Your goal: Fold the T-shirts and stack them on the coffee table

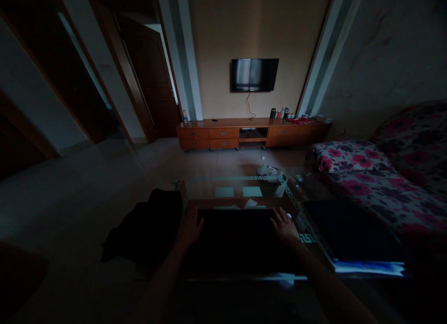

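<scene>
A flat black piece, probably cloth, (237, 242) lies on the glass coffee table (206, 178) in front of me. On its left edge rests my left hand (189, 227), fingers stretched out and lying flat. My right hand (285, 226) lies on the right edge with its fingers slightly spread. Neither hand is closed around anything. To the left of my left hand, a heap of black cloth (146, 226) hangs over the table's side. Right of my right hand is a flat dark stack (352, 231) with a white and blue edge; its kind is too dark to tell.
A crumpled plastic bag (268, 171) is at the table's far side. A flowered sofa (394, 193) stands on the right. Across the tiled floor, a low wooden cabinet (223, 133) carries bottles and cans beneath a wall television (254, 75). Doorways are on the left.
</scene>
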`<state>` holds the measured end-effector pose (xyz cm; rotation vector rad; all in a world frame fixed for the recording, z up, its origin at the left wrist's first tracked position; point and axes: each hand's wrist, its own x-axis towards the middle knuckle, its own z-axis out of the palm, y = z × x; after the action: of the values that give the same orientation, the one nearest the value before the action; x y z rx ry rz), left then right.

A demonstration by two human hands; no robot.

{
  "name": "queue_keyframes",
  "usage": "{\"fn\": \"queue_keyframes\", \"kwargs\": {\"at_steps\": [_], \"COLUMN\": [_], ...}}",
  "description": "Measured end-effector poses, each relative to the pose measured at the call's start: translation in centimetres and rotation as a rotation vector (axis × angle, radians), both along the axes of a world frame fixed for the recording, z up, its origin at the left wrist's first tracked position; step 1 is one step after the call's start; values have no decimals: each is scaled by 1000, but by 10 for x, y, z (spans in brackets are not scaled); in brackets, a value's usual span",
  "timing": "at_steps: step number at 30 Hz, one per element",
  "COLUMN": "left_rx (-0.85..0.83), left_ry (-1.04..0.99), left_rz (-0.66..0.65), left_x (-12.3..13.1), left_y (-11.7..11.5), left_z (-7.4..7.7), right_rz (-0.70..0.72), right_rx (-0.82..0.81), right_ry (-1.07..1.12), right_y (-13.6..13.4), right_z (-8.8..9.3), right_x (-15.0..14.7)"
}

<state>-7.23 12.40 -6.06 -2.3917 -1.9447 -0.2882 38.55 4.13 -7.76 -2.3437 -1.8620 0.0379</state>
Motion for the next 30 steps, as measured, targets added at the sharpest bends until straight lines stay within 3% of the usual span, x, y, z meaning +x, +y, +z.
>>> {"fn": "queue_keyframes", "kwargs": {"at_steps": [4, 7, 9, 12, 14, 19, 25, 30], "left_rx": [44, 36, 5, 41, 107, 147, -18, -59], "left_ry": [-12, -10, -2, 8, 21, 33, 10, -13], "left_rz": [28, 50, 29, 60, 71, -89, -276, -265], "left_x": [-8, -11, -11, -6, -1, -4, -36, -44], "left_y": [5, 9, 10, 4, -6, -51, -106, -114], "left_z": [-12, -20, -20, -8, 5, 27, 13, 7], "right_rz": [-174, -203, -194, -177, -150, -23, 42, 47], "right_rx": [29, 16, 3, 21, 56, 118, 61, 14], "right_ry": [2, 2, -2, -15, -39, -82, -59, -63], "right_y": [0, 1, 3, 2, -3, -47, -106, -116], "right_z": [-4, -6, -5, 1, 6, 10, -5, 4], "right_x": [-8, -13, -14, -13, -15, -18, -9, -11]}}
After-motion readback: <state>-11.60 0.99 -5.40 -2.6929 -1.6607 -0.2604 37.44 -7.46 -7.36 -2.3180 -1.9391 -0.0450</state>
